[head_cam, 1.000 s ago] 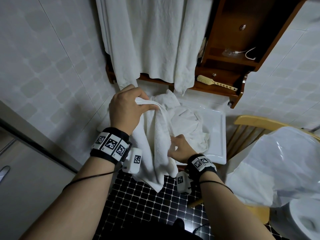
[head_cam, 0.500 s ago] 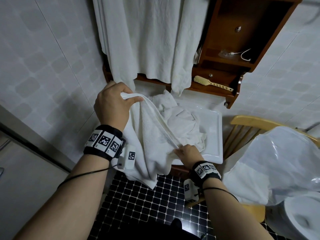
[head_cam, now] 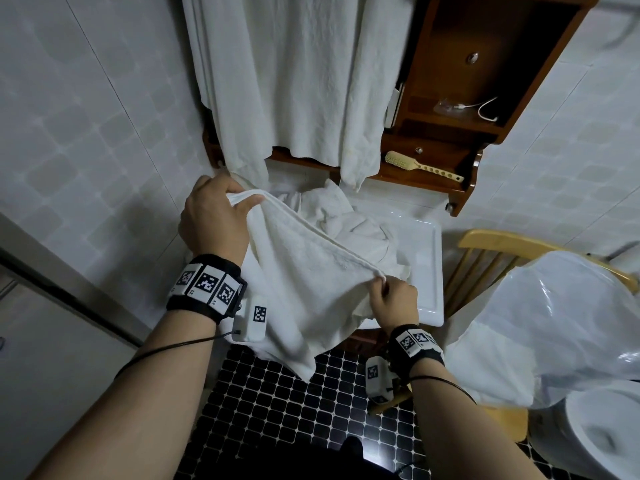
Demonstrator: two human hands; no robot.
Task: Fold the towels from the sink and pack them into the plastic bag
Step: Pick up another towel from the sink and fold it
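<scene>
A white towel (head_cam: 304,289) is stretched by its top edge between my two hands in front of the sink. My left hand (head_cam: 213,220) pinches one corner up high at the left. My right hand (head_cam: 394,301) pinches the other corner lower at the right. The towel's free end hangs down toward the floor. Behind it, more crumpled white towels (head_cam: 349,220) lie in the white sink (head_cam: 431,271). A clear plastic bag (head_cam: 568,323) sits bunched on a wooden chair at the right.
Large white towels (head_cam: 294,74) hang above the sink from a wooden shelf unit (head_cam: 464,109) holding a brush (head_cam: 419,166). The wooden chair (head_cam: 485,244) stands right of the sink. A toilet bowl (head_cam: 602,434) is at the lower right. The floor is black mosaic tile (head_cam: 277,417).
My hands have drawn apart along the towel's edge: the left moved up and left, the right slid down and right, stretching the edge taut from a bunched hold.
</scene>
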